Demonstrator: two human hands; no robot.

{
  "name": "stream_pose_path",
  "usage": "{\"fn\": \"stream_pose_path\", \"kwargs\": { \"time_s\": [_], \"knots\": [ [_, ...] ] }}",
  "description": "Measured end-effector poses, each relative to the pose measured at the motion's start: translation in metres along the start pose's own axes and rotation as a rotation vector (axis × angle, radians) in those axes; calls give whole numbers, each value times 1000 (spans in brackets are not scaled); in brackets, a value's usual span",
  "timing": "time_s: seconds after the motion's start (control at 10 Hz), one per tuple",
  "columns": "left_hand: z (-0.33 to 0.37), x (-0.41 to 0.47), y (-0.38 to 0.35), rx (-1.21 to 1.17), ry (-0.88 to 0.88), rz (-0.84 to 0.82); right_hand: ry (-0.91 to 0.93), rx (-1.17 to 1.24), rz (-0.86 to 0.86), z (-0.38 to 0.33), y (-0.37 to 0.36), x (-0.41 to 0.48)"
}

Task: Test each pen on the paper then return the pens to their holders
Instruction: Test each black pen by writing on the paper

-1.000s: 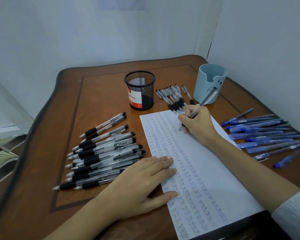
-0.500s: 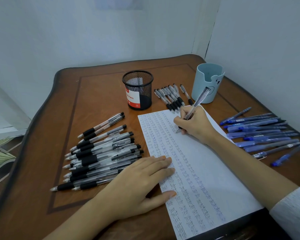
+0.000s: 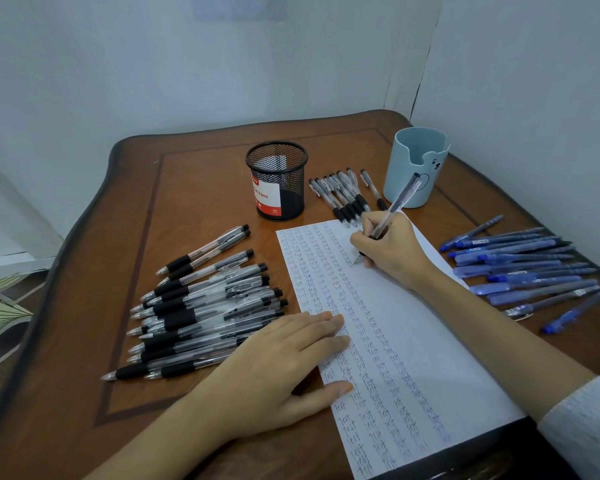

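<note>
We see the right hand (image 3: 392, 252) with its fingers (image 3: 368, 233) curled round a clear pen (image 3: 397, 204), gripping it low on the barrel. The tip comes out below the fingers and, as far as we can tell, touches the paper (image 3: 430, 341) in the upper part of the sheet, beside columns of small handwritten words. The pen's back end slants up and away from the fingers toward the pale blue holder (image 3: 416, 164), which stands just beyond them on the worktop (image 3: 194, 188). Also beyond these fingers, slightly to their left, we find a short row of black pens (image 3: 343, 195) lying side by side, their grip ends at the paper's far edge. Further left stands the black mesh holder (image 3: 278, 181), with a red and white label.

The left hand (image 3: 278, 368) lies flat, its fingers (image 3: 321, 327) straight and released, resting on the paper's left edge, with the thumb on the sheet nearer the person. Directly left of those fingers a large heap of black-gripped pens (image 3: 201, 306) lies on the worktop. We cannot tell whether the hand touches the nearest ones. To the right of the pen-holding fingers, well apart from them, we see a spread of blue pens (image 3: 523, 271) lying near the wall.
</note>
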State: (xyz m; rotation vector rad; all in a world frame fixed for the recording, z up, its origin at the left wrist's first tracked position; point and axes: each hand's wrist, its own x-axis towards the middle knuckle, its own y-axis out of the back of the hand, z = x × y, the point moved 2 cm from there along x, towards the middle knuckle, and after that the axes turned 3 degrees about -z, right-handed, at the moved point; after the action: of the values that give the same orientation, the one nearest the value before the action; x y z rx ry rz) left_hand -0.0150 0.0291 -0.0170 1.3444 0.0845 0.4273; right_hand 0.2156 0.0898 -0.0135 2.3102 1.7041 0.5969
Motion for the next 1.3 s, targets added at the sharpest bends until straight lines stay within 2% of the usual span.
{"fn": "stream_pose_path", "kwargs": {
  "time_s": [0.2,0.3,0.4,0.5,0.7,0.9,1.1,1.3],
  "knots": [
    [0,0,-1,-7,-4,15,-198,408,46,-1,7,2],
    [0,0,0,-7,-5,19,-257,441,54,-3,8,3],
    [0,-1,0,-10,-4,18,-199,446,2,-6,10,1],
    [0,0,0,-7,-1,14,-102,311,-20,-7,16,-3],
    [0,0,1,-10,-1,13,-107,187,69,-7,14,-1],
    [0,-1,0,-8,3,7,30,-159,93,-11,15,-6],
    [0,-1,1,-4,4,12,24,-267,44,-6,14,-5],
    [0,-1,2,7,-2,17,55,-241,163,-14,17,1]
  ]
}}
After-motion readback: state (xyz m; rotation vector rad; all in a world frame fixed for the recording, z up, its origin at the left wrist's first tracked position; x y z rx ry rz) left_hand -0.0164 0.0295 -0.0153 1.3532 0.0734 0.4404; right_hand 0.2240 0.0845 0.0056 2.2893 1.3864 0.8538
